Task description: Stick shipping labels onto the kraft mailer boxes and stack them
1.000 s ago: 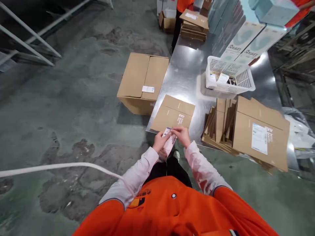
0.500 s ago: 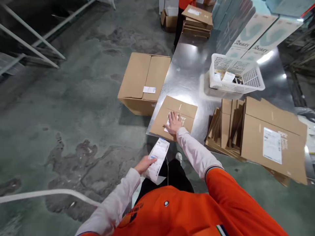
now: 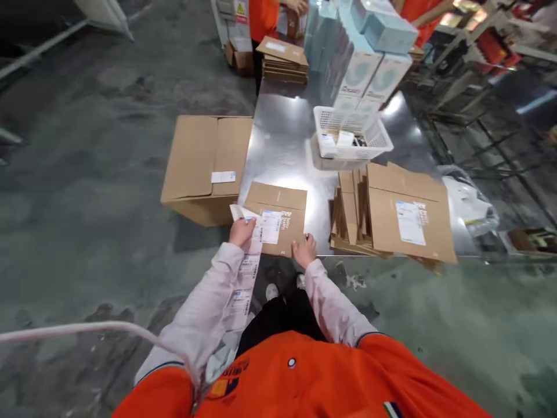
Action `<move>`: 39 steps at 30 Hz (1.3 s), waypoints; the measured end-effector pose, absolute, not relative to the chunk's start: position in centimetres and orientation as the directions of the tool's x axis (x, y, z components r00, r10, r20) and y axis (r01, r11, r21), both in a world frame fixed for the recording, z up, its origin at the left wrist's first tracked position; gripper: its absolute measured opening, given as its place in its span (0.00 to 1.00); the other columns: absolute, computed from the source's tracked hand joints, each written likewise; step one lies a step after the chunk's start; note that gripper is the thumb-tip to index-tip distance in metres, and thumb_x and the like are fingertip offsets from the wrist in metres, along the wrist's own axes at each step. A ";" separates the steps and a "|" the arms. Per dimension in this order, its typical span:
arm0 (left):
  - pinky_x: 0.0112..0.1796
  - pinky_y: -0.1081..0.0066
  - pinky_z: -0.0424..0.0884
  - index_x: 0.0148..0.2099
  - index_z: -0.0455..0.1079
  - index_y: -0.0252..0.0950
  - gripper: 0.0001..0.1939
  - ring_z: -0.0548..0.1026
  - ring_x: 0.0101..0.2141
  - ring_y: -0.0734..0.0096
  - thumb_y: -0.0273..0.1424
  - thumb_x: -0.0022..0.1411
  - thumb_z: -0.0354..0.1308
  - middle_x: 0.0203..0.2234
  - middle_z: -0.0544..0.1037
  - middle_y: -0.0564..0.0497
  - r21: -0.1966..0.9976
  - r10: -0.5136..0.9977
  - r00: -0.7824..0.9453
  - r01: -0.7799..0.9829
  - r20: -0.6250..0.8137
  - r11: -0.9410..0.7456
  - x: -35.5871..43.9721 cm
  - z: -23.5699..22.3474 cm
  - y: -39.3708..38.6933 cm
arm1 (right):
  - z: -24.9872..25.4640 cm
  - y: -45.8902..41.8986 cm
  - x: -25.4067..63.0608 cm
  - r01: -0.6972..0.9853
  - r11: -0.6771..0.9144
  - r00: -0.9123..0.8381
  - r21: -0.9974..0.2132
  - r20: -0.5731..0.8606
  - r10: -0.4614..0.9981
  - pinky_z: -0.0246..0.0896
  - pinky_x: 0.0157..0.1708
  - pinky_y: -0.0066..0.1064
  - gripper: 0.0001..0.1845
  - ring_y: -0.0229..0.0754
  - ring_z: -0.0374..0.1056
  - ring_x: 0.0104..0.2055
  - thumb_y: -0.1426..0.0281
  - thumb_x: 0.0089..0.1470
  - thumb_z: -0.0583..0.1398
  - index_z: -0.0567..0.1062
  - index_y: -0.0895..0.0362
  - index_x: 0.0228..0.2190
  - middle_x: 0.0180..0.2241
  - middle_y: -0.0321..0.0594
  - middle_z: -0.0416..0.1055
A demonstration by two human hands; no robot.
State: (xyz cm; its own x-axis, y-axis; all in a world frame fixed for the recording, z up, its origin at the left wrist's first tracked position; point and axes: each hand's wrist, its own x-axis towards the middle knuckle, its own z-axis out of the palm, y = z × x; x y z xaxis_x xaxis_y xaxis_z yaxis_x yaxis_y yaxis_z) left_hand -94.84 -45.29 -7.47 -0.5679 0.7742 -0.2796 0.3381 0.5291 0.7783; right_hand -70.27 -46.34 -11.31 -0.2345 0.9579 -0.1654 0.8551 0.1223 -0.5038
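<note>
My left hand (image 3: 242, 233) grips a long strip of printed shipping labels (image 3: 247, 268) by its upper part. The strip hangs down in front of my legs, and its top end curls over the left side of a flattened cardboard box (image 3: 285, 198). That box lies on the metal table's near left corner. White print and a shipping label (image 3: 271, 226) show on its face. At the box's lower right corner, my right hand (image 3: 304, 251) is closed on the cardboard edge; some of its fingers are hidden.
A large closed carton (image 3: 195, 157) stands left of the table (image 3: 278, 139). Right of my hands lean several labelled flattened boxes (image 3: 409, 215). Behind them are a white basket (image 3: 352, 151) and stacked pale-blue boxes (image 3: 361, 69). Co-workers in orange are at the far end.
My right hand has slid from the label on the flattened box to its near right corner. My left hand has risen with the label strip to the box's left edge. The view has shifted right.
</note>
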 end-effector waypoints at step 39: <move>0.26 0.74 0.60 0.21 0.65 0.34 0.29 0.65 0.23 0.74 0.53 0.41 0.72 0.17 0.68 0.54 0.914 0.749 -0.523 -0.250 -0.406 0.320 -85.5 -6.0 -55.3 | -3.8 -45.8 -72.0 0.391 0.067 -0.499 -0.918 -0.151 0.853 0.73 0.41 0.38 0.10 0.49 0.78 0.36 0.61 0.50 0.68 0.85 0.54 0.30 0.32 0.42 0.82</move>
State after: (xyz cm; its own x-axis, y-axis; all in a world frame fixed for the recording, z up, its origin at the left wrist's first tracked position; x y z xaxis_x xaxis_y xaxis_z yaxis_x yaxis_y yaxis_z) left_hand -85.46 -55.31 -5.97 -0.5235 0.7493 -0.4057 -0.2501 0.3201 0.9138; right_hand -71.97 -45.84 -3.82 -0.4989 0.8534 -0.1508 0.3913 0.0666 -0.9179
